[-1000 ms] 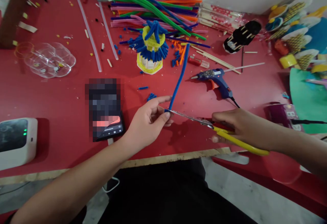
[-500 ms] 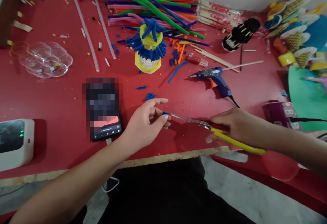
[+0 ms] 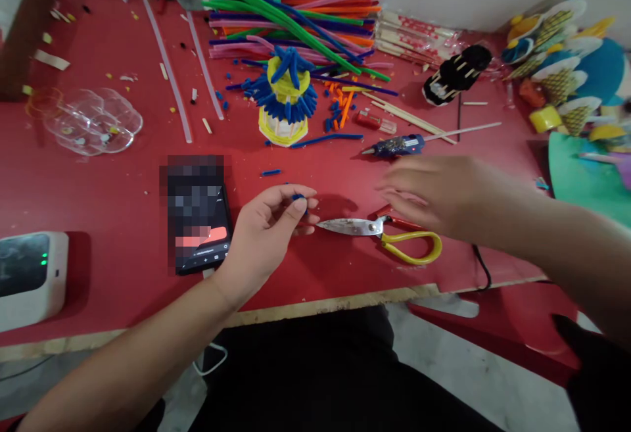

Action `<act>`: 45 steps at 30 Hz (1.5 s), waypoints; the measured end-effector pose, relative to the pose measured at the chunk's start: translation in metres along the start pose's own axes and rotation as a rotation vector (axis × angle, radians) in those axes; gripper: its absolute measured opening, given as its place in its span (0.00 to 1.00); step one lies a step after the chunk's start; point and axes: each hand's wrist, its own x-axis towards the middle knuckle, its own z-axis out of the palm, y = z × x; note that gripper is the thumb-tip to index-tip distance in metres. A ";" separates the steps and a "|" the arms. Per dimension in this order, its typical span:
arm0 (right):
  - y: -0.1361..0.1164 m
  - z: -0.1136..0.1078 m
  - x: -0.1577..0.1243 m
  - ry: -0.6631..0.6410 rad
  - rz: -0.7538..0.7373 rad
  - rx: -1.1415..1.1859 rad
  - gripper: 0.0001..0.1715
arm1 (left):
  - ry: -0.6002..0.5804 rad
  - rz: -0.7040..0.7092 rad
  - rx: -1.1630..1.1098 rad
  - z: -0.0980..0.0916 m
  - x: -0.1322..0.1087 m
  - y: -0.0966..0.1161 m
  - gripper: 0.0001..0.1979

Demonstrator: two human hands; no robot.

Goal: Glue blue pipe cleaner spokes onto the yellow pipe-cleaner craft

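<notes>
My left hand (image 3: 261, 231) is closed in a pinch on a short blue pipe cleaner piece (image 3: 298, 198) just above the table. Its fingers hide part of the piece. My right hand (image 3: 434, 189) is slightly blurred, fingers stretched out and nothing visible in them. It is over the handle end of a hot glue gun (image 3: 399, 145), covering the grip. Below it lie scissors (image 3: 351, 227) with one yellow and one red handle, blades pointing at my left hand. A small tower model (image 3: 284, 96) in blue, yellow and white stands beyond my left hand.
Pipe cleaners (image 3: 296, 18) lie piled at the back, with cut bits and wooden sticks (image 3: 409, 116) around. A phone (image 3: 197, 215) lies left of my left hand. A clear plastic tray (image 3: 93, 123), a white device (image 3: 34, 277) and a black model (image 3: 458, 73) are farther out.
My right hand has let go of the scissors, now lying on the table, and moved up to the glue gun. My left hand shifted slightly up and left. A blue strip lies nearer the tower.
</notes>
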 end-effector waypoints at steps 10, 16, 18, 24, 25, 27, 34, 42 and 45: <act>-0.015 0.030 0.123 0.083 0.093 -0.268 0.18 | -0.065 -0.069 -0.043 0.003 0.000 0.001 0.05; -0.017 0.014 0.100 0.307 0.132 -0.134 0.17 | -0.055 -0.108 -0.137 0.000 0.002 -0.002 0.08; -0.024 0.008 0.084 0.518 0.197 0.068 0.16 | -0.060 -0.102 -0.160 0.000 0.003 -0.003 0.09; -0.046 0.030 0.058 0.779 0.316 1.179 0.17 | -0.042 -0.029 -0.154 0.001 0.004 -0.005 0.18; -0.049 0.037 0.058 0.778 0.322 1.328 0.20 | -0.048 -0.030 -0.153 0.001 0.003 -0.006 0.20; -0.053 0.049 0.060 0.745 0.338 1.532 0.24 | -0.069 -0.066 -0.145 0.001 0.003 -0.005 0.22; -0.058 0.059 0.058 0.609 0.267 1.678 0.23 | -0.087 -0.133 -0.105 0.003 -0.001 -0.003 0.25; -0.054 0.060 0.058 0.583 0.242 1.646 0.26 | -0.037 -0.208 -0.032 0.006 -0.001 0.002 0.27; -0.057 0.061 0.057 0.585 0.233 1.623 0.25 | -0.010 -0.197 -0.020 0.007 -0.002 0.003 0.27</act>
